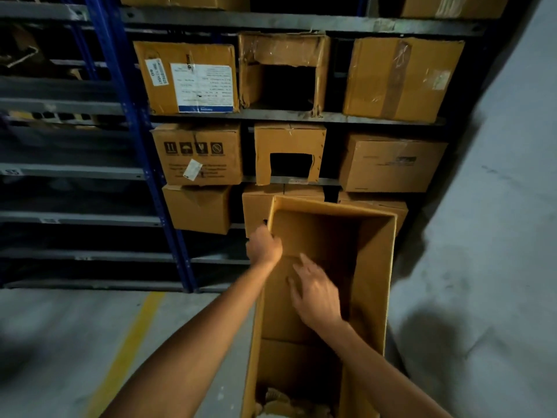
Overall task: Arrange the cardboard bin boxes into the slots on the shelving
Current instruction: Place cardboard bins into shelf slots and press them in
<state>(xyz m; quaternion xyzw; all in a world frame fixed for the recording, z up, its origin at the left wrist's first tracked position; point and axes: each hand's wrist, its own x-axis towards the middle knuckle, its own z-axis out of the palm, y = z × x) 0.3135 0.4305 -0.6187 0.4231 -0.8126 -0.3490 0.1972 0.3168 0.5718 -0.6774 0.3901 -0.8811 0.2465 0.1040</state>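
open bin box (378, 267) at 6 o'clock before the shelving (301, 116), crumpled scraps (278, 402) in its near end; left hand (264, 245) grips its 10 o'clock rim, right hand (316, 294) spread flat inside

Under you runs a grey concrete floor (60, 327) crossed by a yellow painted line (132, 333), and on your right you see a pale, rough wall (497, 206).

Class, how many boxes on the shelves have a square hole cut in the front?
2. The upper box sits mid-row; the lower box is directly beneath it. Others may be hidden behind the big open box.
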